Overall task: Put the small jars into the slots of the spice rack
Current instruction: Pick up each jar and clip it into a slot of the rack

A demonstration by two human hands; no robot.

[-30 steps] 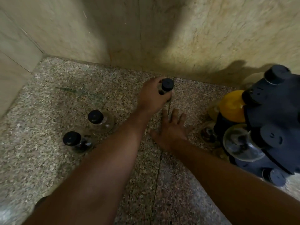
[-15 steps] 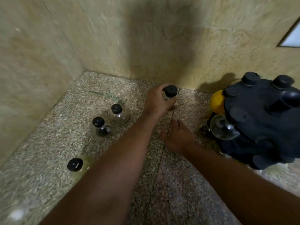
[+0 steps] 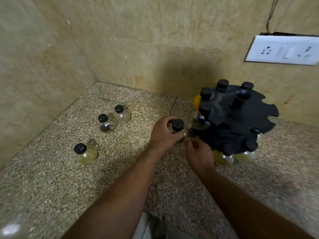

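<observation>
My left hand (image 3: pixel 164 135) grips a small round glass jar with a black cap (image 3: pixel 177 125), held just left of the black two-tier spice rack (image 3: pixel 238 116). My right hand (image 3: pixel 200 155) is right below and beside that jar, its fingers touching the jar's underside near the rack's lower tier. Several capped jars sit in the rack's slots, some with yellow contents. Three more jars stand on the counter: one yellowish (image 3: pixel 85 153), one dark (image 3: pixel 106 123) and one clear (image 3: pixel 121 113).
The speckled granite counter (image 3: pixel 51 178) ends in a corner of beige marble walls. A white socket plate (image 3: pixel 283 50) hangs on the back wall at right. A blurred clear object (image 3: pixel 10 228) lies at the bottom left.
My left hand has carried the jar toward the rack and nearer to me. My right hand lifted off the counter and met the jar. The camera has tilted up and back.
</observation>
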